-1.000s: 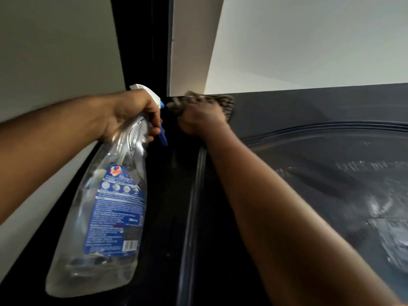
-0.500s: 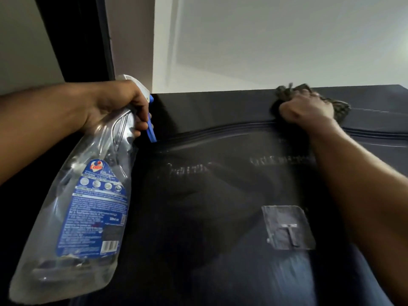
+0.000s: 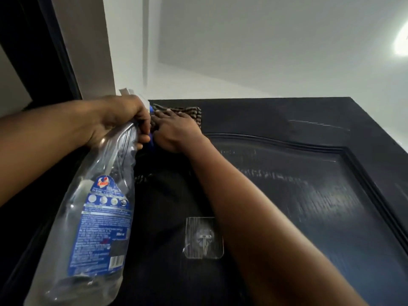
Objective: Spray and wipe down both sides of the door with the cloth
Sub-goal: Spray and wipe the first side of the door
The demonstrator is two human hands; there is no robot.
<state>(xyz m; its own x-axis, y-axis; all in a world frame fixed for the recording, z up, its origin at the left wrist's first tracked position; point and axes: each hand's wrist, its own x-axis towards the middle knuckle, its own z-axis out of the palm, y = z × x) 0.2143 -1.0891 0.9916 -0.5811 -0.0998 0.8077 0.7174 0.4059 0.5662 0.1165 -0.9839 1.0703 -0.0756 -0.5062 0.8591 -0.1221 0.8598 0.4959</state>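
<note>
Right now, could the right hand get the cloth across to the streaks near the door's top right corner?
Probably yes: the right hand presses the cloth on the door, and bare door surface runs unobstructed from it to the streaks.

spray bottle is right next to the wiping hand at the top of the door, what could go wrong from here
The left hand holds the spray bottle right beside the right hand pressing the cloth; a bump could set off a stray spray or loosen the grip.
The right forearm crosses beside the clear adhesive hook; a downward wipe might snag it.
Streaks on the door may dry into marks.
</note>
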